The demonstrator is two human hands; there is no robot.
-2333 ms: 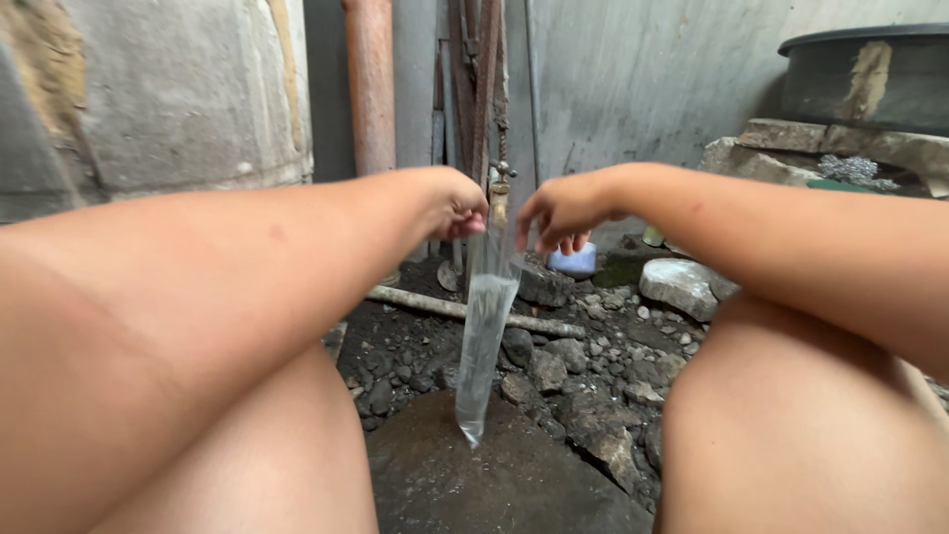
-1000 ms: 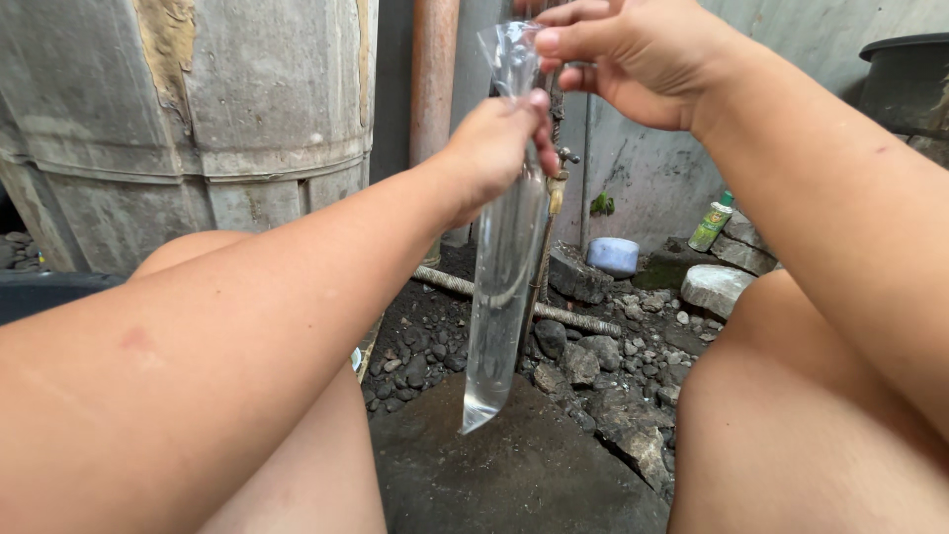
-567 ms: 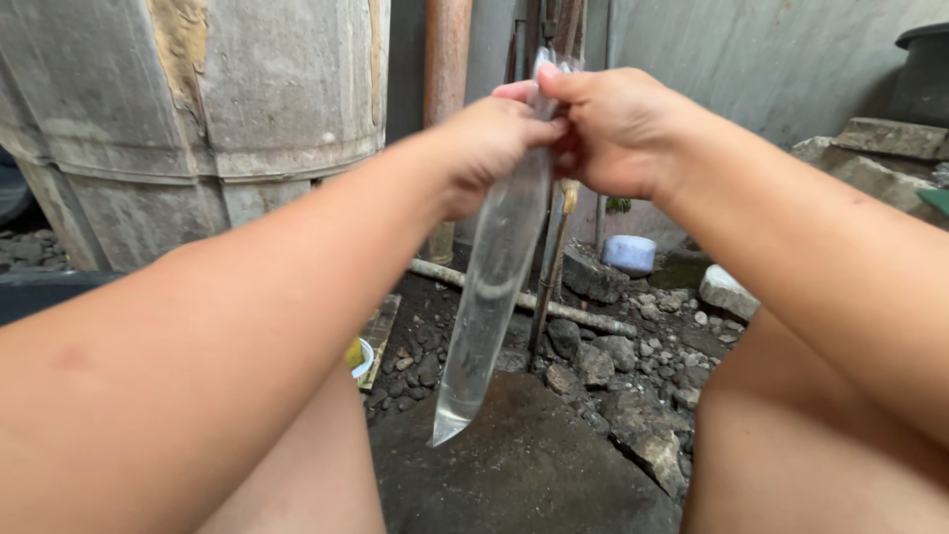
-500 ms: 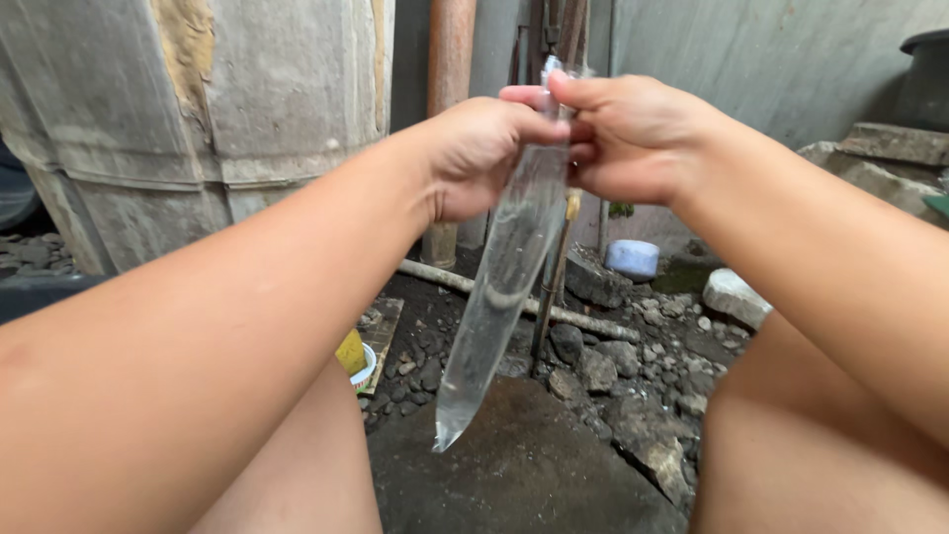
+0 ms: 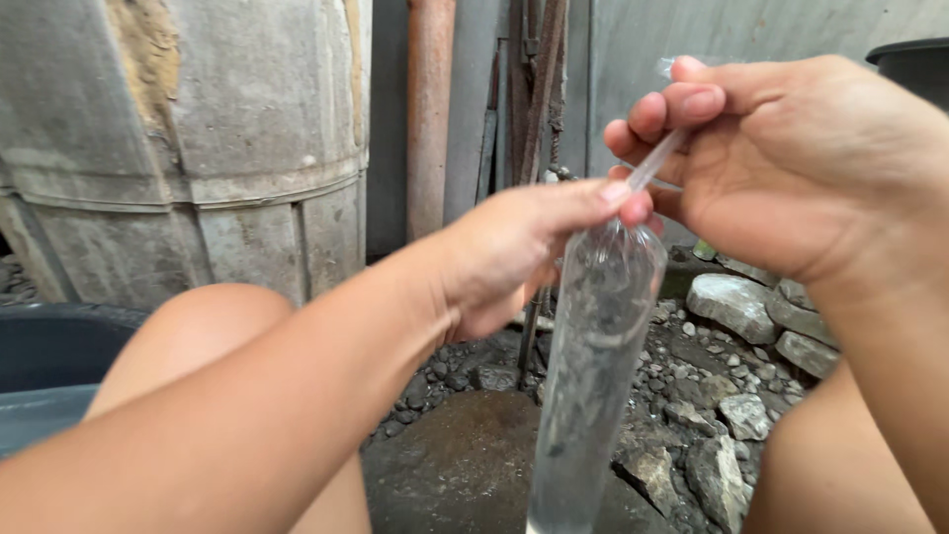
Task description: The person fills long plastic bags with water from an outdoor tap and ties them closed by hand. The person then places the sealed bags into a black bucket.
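My left hand has its grip pinched shut on the neck of the clear plastic bag, thumb and forefinger together right at the point where the full part ends. My right hand sits higher and to the right, its grip clamped on the twisted top of the same bag, fingers curled over the thin strand that runs up from the left pinch toward the upper right.

Bag is long and narrow, filled with clear water. Long axis close to vertical, leaning a little: top toward the hands, bottom pointing down and slightly left, going out of view at the lower edge. It hangs in the air between my knees, in front of me, touching nothing but the two hands. The twisted neck angles off from the main axis, up and right.

Behind the left hand, a weathered grey barrel with metal bands. Next to it a rusty upright pipe and a grey wall. Below the bag, a flat dark stone on the ground, with loose rocks and gravel to the right. Dark basin at the lower left edge.
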